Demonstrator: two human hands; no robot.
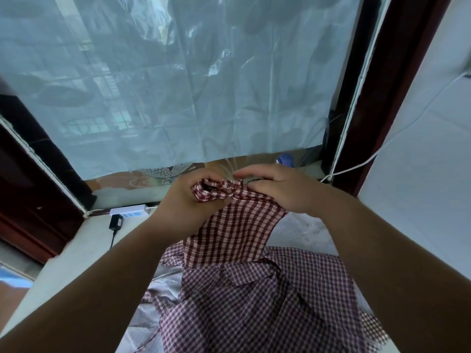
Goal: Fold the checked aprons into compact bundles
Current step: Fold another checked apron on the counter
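Observation:
I hold a red-and-white checked apron up in front of me, its lower part hanging down toward the surface. My left hand grips the bunched top edge of this apron in curled fingers. My right hand pinches the same top edge just to the right, thumb and fingers closed on the cloth. Below them lies a crumpled pile of finer purple-and-white checked aprons, spread toward the lower right.
A white power strip with a black plug sits by the window ledge on the left. A translucent curtain hangs ahead between dark red frames. A white wall with a white cable stands on the right.

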